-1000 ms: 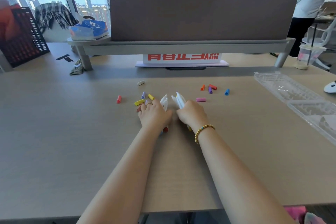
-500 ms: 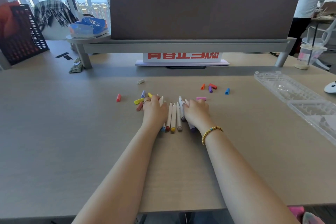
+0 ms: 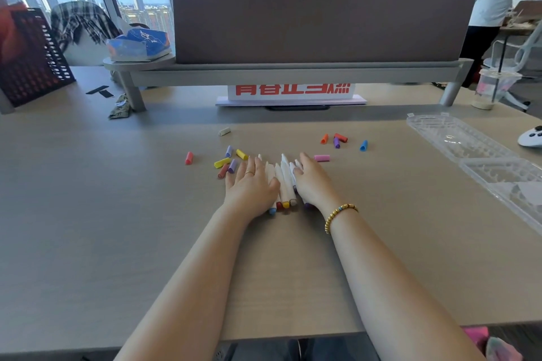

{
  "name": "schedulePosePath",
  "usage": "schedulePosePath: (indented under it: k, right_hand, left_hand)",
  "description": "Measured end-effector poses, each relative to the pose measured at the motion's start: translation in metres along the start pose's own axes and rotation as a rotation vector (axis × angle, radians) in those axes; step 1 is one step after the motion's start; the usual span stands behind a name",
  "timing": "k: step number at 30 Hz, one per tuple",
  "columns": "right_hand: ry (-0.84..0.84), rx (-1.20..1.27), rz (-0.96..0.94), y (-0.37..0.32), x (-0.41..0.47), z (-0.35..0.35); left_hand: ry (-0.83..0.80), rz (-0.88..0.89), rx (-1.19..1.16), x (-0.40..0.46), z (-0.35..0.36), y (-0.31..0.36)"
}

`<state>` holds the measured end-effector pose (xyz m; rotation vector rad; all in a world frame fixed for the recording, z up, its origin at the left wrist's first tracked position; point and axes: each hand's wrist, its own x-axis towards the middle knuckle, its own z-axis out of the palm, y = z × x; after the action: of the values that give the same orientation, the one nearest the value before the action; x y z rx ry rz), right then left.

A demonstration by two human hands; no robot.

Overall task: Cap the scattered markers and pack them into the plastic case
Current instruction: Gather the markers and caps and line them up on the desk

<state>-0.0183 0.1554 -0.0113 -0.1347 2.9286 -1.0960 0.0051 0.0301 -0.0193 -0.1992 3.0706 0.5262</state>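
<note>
Several white uncapped markers [image 3: 283, 183] lie side by side on the table, coloured ends toward me. My left hand [image 3: 250, 183] lies flat on the left part of the row, fingers straight. My right hand [image 3: 312, 182] lies flat on the right part, covering some markers. Loose caps are scattered: a yellow, purple and red cluster [image 3: 230, 161] to the left, a single red cap [image 3: 189, 158], a white cap [image 3: 224, 131], a pink cap [image 3: 321, 158], and an orange, red, purple and blue group [image 3: 337, 139]. The clear plastic case [image 3: 481, 155] lies open at the right.
A grey shelf with a brown divider [image 3: 293, 67] spans the back of the table. A drink cup [image 3: 495, 86] and a white controller [image 3: 533, 136] sit at the right. A black mesh basket [image 3: 32, 56] stands far left. A person stands at the back right.
My hands held bunched markers upright a second ago; the markers now lie flat in a row and both hands have flattened onto them.
</note>
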Motion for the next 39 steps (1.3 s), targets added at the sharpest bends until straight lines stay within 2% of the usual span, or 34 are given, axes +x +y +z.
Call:
schedulePosePath:
  k: [1, 9, 13, 18, 20, 22, 24, 30, 35, 39]
  right_hand:
    - [0.004, -0.001, -0.007, 0.002, -0.001, -0.001]
    - [-0.080, 0.050, 0.004, 0.001, -0.012, -0.013]
    - [-0.065, -0.099, -0.083, 0.003, -0.008, -0.004]
    - [-0.042, -0.201, -0.175, 0.003, -0.009, -0.007]
    - [-0.037, -0.176, -0.191, 0.002, -0.009, -0.007]
    - [-0.067, -0.254, -0.190, 0.002, -0.009, -0.006]
    - [-0.078, -0.313, -0.177, 0.003, -0.006, -0.005]
    - [-0.046, -0.227, -0.140, 0.006, -0.006, -0.011]
    - [-0.035, -0.057, -0.152, 0.006, -0.013, -0.016]
    - [-0.120, 0.005, -0.131, 0.018, -0.017, -0.018]
  left_hand:
    - [-0.003, 0.031, 0.074, 0.002, 0.001, -0.001]
    - [0.059, 0.062, 0.078, -0.001, -0.002, -0.002]
    - [0.003, 0.074, 0.120, -0.003, -0.001, 0.002]
    - [0.040, 0.069, 0.065, -0.005, -0.001, 0.003]
    - [0.031, 0.104, 0.092, -0.005, 0.001, 0.003]
    - [0.028, 0.152, 0.183, -0.006, 0.003, 0.002]
    - [0.030, 0.141, 0.156, -0.006, 0.001, 0.003]
    - [0.020, 0.218, 0.180, -0.002, 0.003, 0.005]
    - [0.076, 0.212, -0.063, -0.013, -0.012, 0.003]
    - [-0.024, 0.310, 0.118, -0.019, -0.010, -0.008]
